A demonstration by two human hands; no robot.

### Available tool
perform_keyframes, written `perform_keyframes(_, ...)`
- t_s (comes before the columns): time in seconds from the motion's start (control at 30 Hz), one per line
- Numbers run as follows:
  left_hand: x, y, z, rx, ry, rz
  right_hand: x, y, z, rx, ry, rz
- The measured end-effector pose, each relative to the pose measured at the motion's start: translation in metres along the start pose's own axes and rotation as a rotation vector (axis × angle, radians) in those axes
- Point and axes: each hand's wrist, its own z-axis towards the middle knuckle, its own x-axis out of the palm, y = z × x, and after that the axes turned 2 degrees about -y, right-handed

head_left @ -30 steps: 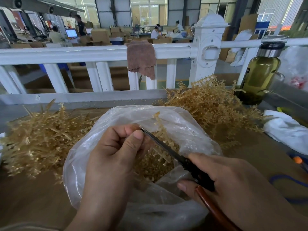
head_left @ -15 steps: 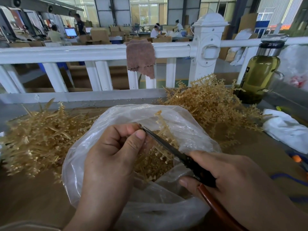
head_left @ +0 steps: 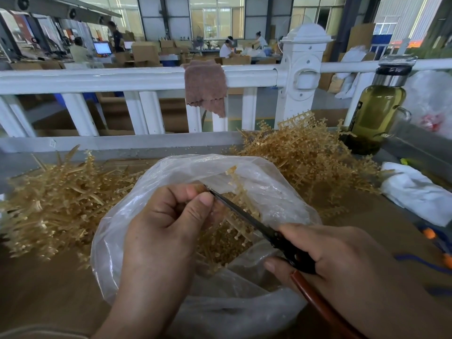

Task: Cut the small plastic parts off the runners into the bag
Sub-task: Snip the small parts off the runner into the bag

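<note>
A clear plastic bag (head_left: 274, 182) lies open in front of me, with small amber parts (head_left: 225, 243) heaped inside. My left hand (head_left: 166, 223) pinches an amber plastic runner (head_left: 238, 192) over the bag's mouth. My right hand (head_left: 342, 260) grips dark scissors (head_left: 247, 216) with a brown handle. Their blades point up and left, and the tips meet my left fingertips. The part of the runner inside my left fingers is hidden.
Piles of amber runners lie to the left (head_left: 53, 204) and at the back right (head_left: 310, 157). A bottle of green liquid (head_left: 374, 116) stands at the right, a white cloth (head_left: 415, 192) below it. A white railing (head_left: 146, 77) with a brown rag (head_left: 205, 86) bounds the table's far side.
The hands and scissors have stayed almost in place over the bag. The scissor tips have edged slightly closer to my left fingertips.
</note>
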Motion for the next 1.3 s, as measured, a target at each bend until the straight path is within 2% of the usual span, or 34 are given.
perform_keyframes(0.2, 0.0, -0.002, -0.001, -0.02, 0.014, 0.038, 0.001, -0.001, 0.0, -0.031, -0.04, 0.046)
perform_keyframes(0.33, -0.002, 0.0, 0.0, -0.064, 0.001, 0.083, 0.007, -0.003, 0.001, 0.015, -0.016, 0.117)
perform_keyframes(0.47, 0.001, -0.004, -0.001, -0.184, 0.015, -0.042, 0.009, -0.005, -0.001, 0.052, -0.121, 0.292)
perform_keyframes(0.6, 0.01, -0.01, -0.009, -0.281, 0.14, -0.165, 0.016, -0.005, -0.001, 0.147, -0.241, 0.631)
perform_keyframes(0.73, 0.013, -0.01, -0.016, -0.314, 0.251, -0.291, 0.023, -0.007, 0.0, 0.151, -0.325, 0.892)
perform_keyframes(0.87, 0.015, -0.013, -0.018, -0.349, 0.338, -0.28, 0.023, -0.009, 0.002, 0.152, -0.358, 1.182)
perform_keyframes(1.0, 0.02, -0.013, -0.018, -0.383, 0.351, -0.308, 0.024, -0.015, 0.01, 0.153, -0.381, 1.332)
perform_keyframes(1.07, 0.017, -0.014, -0.016, -0.506, 0.38, -0.363, 0.027, -0.018, 0.013, 0.184, -0.447, 1.394)
perform_keyframes(1.17, 0.011, -0.019, -0.014, -0.74, 0.58, -0.366, 0.025, -0.024, 0.018, 0.209, -0.547, 1.496)
perform_keyframes(1.23, 0.008, -0.022, -0.012, -0.809, 0.734, -0.395, 0.024, -0.026, 0.02, 0.209, -0.578, 1.51)
perform_keyframes(1.3, 0.006, -0.022, -0.01, -0.83, 0.77, -0.432, 0.024, -0.028, 0.02, 0.228, -0.593, 1.474)
